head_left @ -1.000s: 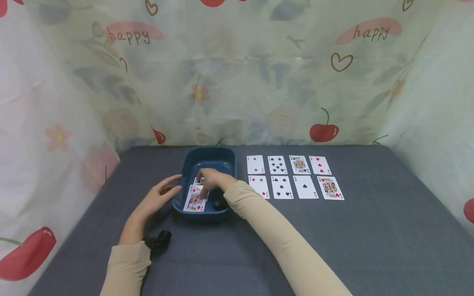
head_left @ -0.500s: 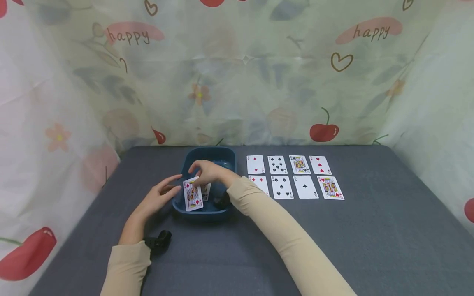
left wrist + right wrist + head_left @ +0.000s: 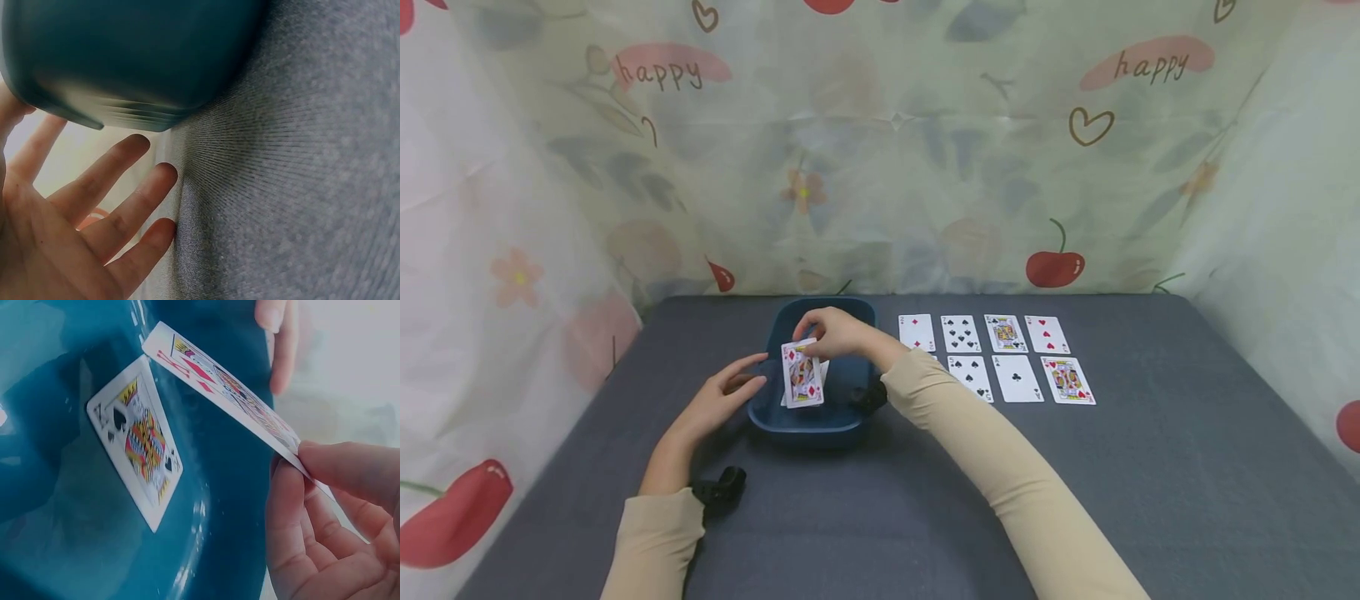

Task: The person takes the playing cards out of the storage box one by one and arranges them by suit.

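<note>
A blue plastic bin (image 3: pixel 805 427) stands on the grey cloth. Above it, my right hand (image 3: pixel 842 335) pinches a king of diamonds (image 3: pixel 803 379) by one end, between thumb and fingers. The right wrist view shows that card tilted, clear of the bin's floor, with a king of spades (image 3: pixel 140 447) lying face up in the bin below. From the head, the king of diamonds covers most of the other card. My left hand (image 3: pixel 718 402) is at the bin's left side, thumb and index finger at the rim. In the left wrist view its fingers (image 3: pixel 134 203) are spread and fairly straight.
Right of the bin, face-up cards lie in two rows, among them a five of spades (image 3: pixel 970 378), an ace of clubs (image 3: pixel 1017 379) and a king of hearts (image 3: pixel 1068 381). My right sleeve (image 3: pixel 955 408) hides part of the front row. A patterned curtain (image 3: pixel 895 167) hangs behind.
My right hand has lifted the king of diamonds from the bin's floor and moved it up and slightly right. The left hand has stayed at the rim.
</note>
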Available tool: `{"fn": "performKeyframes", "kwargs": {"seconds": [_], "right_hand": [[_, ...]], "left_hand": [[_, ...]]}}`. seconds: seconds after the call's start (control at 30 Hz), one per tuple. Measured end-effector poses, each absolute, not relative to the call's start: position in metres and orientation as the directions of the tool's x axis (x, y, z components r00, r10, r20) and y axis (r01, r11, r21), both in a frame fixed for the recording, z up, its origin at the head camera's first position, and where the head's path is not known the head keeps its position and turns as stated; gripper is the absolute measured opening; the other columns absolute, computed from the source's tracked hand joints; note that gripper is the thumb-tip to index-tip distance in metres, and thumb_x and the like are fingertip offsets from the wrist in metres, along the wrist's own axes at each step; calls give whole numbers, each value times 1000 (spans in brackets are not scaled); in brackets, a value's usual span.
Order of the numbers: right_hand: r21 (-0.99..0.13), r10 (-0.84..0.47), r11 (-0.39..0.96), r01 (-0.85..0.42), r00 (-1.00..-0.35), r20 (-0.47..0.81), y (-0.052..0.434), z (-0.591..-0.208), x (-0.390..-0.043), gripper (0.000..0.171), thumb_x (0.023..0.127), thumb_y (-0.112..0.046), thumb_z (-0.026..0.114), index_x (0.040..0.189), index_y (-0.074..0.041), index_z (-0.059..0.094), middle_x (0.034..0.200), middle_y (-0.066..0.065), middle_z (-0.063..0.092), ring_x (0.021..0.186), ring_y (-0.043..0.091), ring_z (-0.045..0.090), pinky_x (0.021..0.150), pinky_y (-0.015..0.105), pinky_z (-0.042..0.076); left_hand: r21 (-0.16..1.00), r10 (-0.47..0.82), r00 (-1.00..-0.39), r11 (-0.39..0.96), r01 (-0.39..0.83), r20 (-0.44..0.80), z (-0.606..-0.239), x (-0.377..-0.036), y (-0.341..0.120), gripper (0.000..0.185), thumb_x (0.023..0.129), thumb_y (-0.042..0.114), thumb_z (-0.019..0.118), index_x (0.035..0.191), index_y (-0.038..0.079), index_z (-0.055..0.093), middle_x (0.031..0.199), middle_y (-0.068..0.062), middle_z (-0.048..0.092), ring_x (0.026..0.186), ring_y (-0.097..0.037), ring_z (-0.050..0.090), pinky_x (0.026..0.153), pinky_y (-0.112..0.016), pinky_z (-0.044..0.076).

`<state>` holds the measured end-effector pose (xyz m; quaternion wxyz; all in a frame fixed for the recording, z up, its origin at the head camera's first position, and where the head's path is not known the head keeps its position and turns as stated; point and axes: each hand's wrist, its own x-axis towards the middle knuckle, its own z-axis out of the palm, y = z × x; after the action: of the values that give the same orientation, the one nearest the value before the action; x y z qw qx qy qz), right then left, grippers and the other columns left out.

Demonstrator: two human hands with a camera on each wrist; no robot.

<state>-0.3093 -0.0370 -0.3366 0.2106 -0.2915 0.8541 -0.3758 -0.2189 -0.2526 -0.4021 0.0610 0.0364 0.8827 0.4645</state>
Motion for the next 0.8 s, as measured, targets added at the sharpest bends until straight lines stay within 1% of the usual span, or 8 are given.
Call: {"fn": "performKeyframes", "kwargs": {"seconds": [0.07,0.13,0.3,0.53,0.7,0.73,0.8], "right_hand": [[-764,-655,544,-346,-745,-129,-30,-335,-310,23,88,-8,62,110,-7,60,91,11,64,74,14,61,81,37,56],[-767,-652,537,-349,-749,-116,-23,-334,-312,23,88,-8,62,110,-6,61,90,11,64,73,13,60,78,33,56],[-798,-634,505,-329,-769,-84,-3,-333,-316,23,87,-7,62,110,-4,60,93,14,67,74,11,60,70,25,55],[-845,-573,471,-255,-817,-73,28,-330,-320,26,87,-6,61,113,-4,59,101,17,68,80,13,61,77,33,55],[-845,-544,478,-240,-836,-70,52,-329,-318,27,88,-8,61,115,-5,58,107,17,67,85,16,62,74,30,54],[-842,-538,482,-243,-840,-66,57,-330,-318,27,88,-9,61,115,-6,58,106,16,67,85,15,62,73,28,54],[-840,-529,484,-245,-847,-58,67,-332,-316,27,88,-10,61,115,-6,59,104,16,66,84,16,62,74,30,54]], "left_hand": [[824,119,-990,567,5,-75,-402,-219,-252,56,96,41,48,145,21,32,150,-19,30,134,-42,37,104,-61,32],[822,114,-991,570,3,-75,-403,-219,-252,57,95,43,48,145,21,32,150,-19,31,134,-42,37,105,-61,32],[817,103,-993,577,6,-65,-404,-220,-252,56,95,43,49,144,21,34,150,-19,31,134,-41,37,105,-61,32],[817,98,-993,577,8,-59,-404,-218,-252,55,95,39,49,145,21,34,150,-18,32,134,-41,37,105,-61,31],[814,100,-993,580,9,-60,-404,-218,-252,57,95,43,49,145,21,34,150,-18,31,134,-41,37,105,-61,31],[814,100,-993,581,9,-60,-404,-218,-252,57,94,44,49,145,21,34,150,-18,31,134,-41,37,105,-61,32],[813,99,-993,582,8,-61,-403,-217,-252,58,94,45,49,145,21,34,150,-18,31,134,-41,37,105,-61,31]]}}
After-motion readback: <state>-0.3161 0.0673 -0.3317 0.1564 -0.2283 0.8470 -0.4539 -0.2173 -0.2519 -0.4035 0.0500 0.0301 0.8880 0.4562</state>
